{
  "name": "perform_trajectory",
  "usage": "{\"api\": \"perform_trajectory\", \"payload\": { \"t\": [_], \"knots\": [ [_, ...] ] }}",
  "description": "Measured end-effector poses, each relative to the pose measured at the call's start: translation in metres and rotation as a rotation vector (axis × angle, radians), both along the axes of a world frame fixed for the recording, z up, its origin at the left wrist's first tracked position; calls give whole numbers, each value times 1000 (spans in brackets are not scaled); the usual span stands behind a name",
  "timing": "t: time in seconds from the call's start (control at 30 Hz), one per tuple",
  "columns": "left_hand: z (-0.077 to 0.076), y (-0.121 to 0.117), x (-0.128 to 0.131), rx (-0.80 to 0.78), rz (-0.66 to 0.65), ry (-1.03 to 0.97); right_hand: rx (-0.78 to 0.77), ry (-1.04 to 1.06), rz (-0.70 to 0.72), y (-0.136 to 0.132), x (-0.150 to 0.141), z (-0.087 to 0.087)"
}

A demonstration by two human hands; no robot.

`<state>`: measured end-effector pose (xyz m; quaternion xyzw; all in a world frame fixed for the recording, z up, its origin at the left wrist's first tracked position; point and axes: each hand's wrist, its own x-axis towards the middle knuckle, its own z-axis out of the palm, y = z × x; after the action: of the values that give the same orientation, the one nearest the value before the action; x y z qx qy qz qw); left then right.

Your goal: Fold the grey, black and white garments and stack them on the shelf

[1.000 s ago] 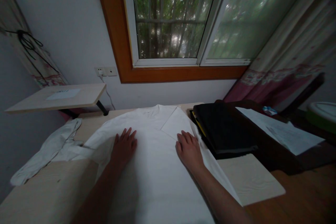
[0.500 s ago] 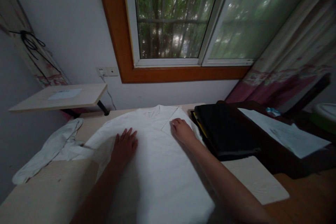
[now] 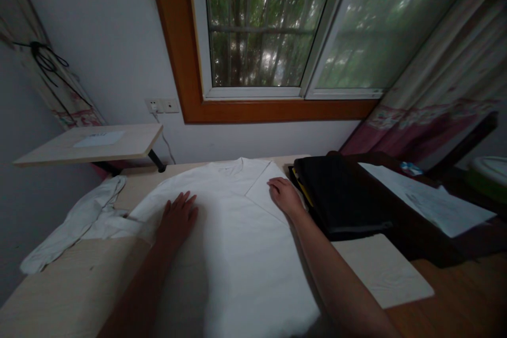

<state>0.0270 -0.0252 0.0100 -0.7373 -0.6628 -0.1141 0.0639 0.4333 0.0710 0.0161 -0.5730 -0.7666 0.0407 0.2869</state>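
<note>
A white long-sleeved shirt [image 3: 237, 243] lies spread on the table, its round collar [image 3: 233, 167] towards the wall. On the left its sleeve [image 3: 79, 224] stretches out, crumpled, across the wood. The right side is folded inward, with a flat flap of cloth [image 3: 263, 185] beside the collar. My left hand [image 3: 178, 217] rests on the shirt's left part, fingers spread and holding nothing. My right hand [image 3: 285, 195] lies on the folded flap near the right edge, its fingers stretched out and slightly bent, with no cloth gripped.
A small raised shelf [image 3: 95, 142] with a paper label stands at the back left. Black folders [image 3: 340, 195] lie right of the shirt. Further right, a printed sheet [image 3: 423, 198] sits on a dark surface. The pale table [image 3: 71, 285] meets the wall under a window.
My right hand went up and inward over the folded flap, then back slightly right. My left hand has slid a little to the left across the cloth.
</note>
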Motion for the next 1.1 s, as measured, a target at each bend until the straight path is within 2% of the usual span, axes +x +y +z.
{"api": "perform_trajectory", "payload": {
  "t": [0.17,0.37,0.6,0.77,0.93,1.1],
  "knots": [
    [5,-6,-4,-31,24,22,46,149,-36,-12,12,-9],
    [4,-11,-9,-12,43,18,81,161,-75,-27,14,-15],
    [2,-8,-26,56,64,49,49,40,-124,-42,8,-7],
    [11,-5,-25,96,75,60,32,-53,-145,-45,1,0],
    [24,-11,-15,79,233,109,27,-230,-172,-49,-6,7],
    [26,-13,-9,70,331,185,6,-375,-202,-45,-11,17]
  ]
}}
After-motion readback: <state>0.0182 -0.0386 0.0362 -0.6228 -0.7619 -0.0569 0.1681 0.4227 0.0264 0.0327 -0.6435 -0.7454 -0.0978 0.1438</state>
